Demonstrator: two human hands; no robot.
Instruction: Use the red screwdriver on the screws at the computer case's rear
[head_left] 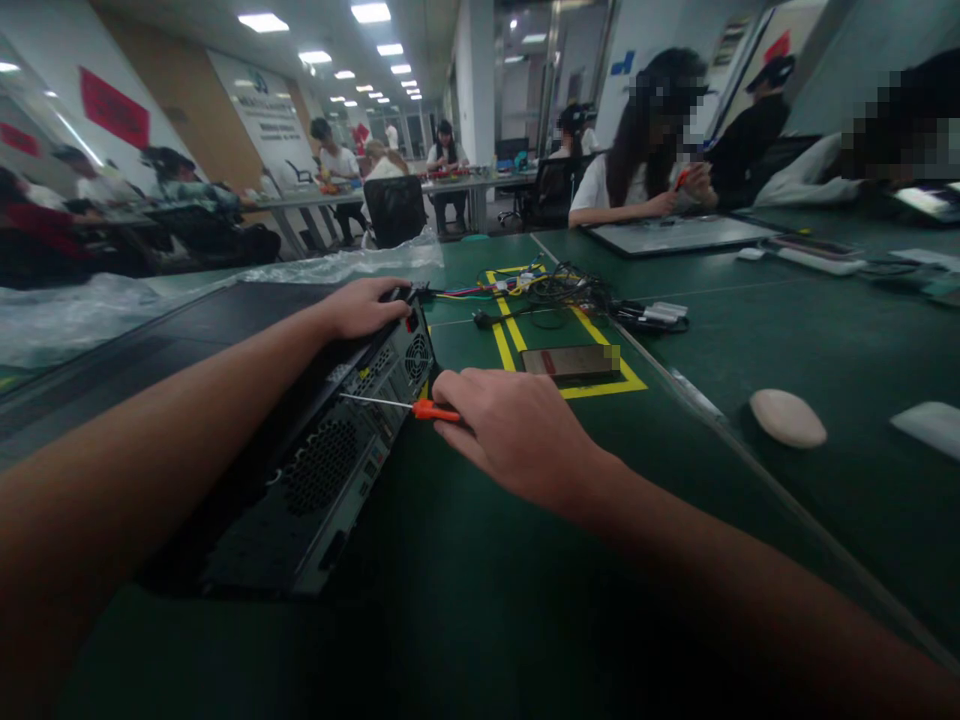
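A black computer case (pixel 300 500) lies on the green table at the left, its rear panel with vents and ports facing me. My left hand (pixel 367 308) rests on the far top corner of the case, fingers apart over the edge. Closed round the orange handle of a screwdriver (pixel 431 410), my right hand (pixel 510 430) is just right of the rear panel. The thin metal shaft points left, and its tip is at the panel's upper edge, above the round vent; whether it touches a screw is too small to tell.
Beyond the case are tangled cables (pixel 562 290) and a phone (pixel 570 361) within yellow tape on the table (pixel 675 340). A pale rounded object (pixel 787 418) lies at the right. Clear plastic wrap (pixel 360 262) is behind the case. People sit across the table.
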